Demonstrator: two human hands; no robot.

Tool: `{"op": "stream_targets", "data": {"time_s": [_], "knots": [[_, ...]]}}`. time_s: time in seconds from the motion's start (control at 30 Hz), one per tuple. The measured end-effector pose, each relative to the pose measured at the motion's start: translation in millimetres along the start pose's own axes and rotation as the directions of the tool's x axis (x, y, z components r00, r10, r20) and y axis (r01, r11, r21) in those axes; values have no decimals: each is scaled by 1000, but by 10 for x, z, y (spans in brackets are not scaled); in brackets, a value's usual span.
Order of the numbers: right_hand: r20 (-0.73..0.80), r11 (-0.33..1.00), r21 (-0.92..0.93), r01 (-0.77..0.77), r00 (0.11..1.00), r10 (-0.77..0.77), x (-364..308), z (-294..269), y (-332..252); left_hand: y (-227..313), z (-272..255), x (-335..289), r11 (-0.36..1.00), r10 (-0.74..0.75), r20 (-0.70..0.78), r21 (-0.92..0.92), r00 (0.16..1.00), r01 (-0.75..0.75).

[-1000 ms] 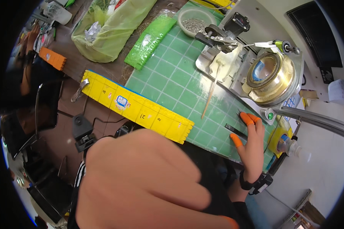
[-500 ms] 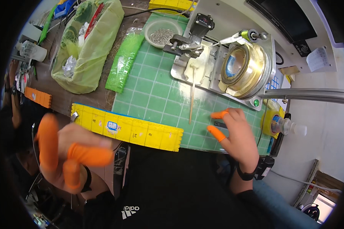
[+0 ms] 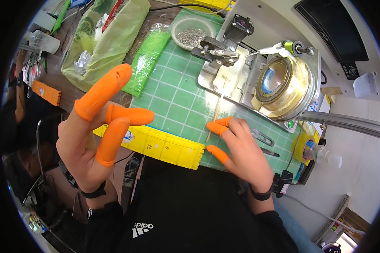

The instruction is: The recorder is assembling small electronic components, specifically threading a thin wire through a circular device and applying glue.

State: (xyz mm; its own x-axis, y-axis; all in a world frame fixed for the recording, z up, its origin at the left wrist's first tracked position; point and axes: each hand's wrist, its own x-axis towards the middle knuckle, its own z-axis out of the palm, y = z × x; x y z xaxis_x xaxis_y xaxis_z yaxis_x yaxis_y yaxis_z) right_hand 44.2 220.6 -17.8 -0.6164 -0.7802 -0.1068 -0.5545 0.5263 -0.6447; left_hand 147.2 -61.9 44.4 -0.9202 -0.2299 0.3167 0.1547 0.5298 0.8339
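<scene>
My left hand (image 3: 82, 147) is raised at the left, above the yellow strip (image 3: 169, 149). Orange finger cots cover its thumb and two fingers, which are spread with nothing visible between them. Over the green gridded mat (image 3: 171, 99), my right hand (image 3: 245, 158) reaches to a thin wooden stick (image 3: 216, 110). Its cot-covered forefinger lies at the stick, thumb apart below; whether they touch cannot be made out. The stick's far end rests on a whitish pad (image 3: 228, 80) on a metal plate. Beside my right hand lie small grey scissors or snips (image 3: 262, 137) and a dark slim tool (image 3: 270, 152).
A machine with a brass-coloured ring (image 3: 278, 82) and a clamp arm (image 3: 219, 55) stands at the far right. Nearby are a bowl of small metal pieces (image 3: 192, 36), a green packet (image 3: 150, 63), a bag-lined bin (image 3: 114, 50) and a clear bottle (image 3: 321, 156).
My left hand has risen and moved right, its fingers spreading. My right hand has shifted left to the stick, uncovering the tools beneath it. The whole view has shifted slightly.
</scene>
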Motion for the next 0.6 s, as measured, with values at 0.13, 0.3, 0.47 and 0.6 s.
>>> {"op": "stream_targets", "data": {"time_s": [0.13, 0.3, 0.47, 0.6], "knots": [[8, 996, 79, 47, 999, -48, -62, -95, 84, 9, 39, 61, 1000, 21, 4, 11, 1000, -21], [-79, 1000, 14, 23, 997, -22, -358, -210, 315, -21, 134, 221, 1000, -2, 33, -5, 999, 2], [-210, 987, 61, -149, 965, 158, -663, -326, 416, -117, 205, 473, 998, 32, 55, 47, 998, -35], [-274, 936, 97, -339, 895, 352, -812, -394, 438, -382, 212, 764, 972, 75, 127, 212, 989, -101]]}}
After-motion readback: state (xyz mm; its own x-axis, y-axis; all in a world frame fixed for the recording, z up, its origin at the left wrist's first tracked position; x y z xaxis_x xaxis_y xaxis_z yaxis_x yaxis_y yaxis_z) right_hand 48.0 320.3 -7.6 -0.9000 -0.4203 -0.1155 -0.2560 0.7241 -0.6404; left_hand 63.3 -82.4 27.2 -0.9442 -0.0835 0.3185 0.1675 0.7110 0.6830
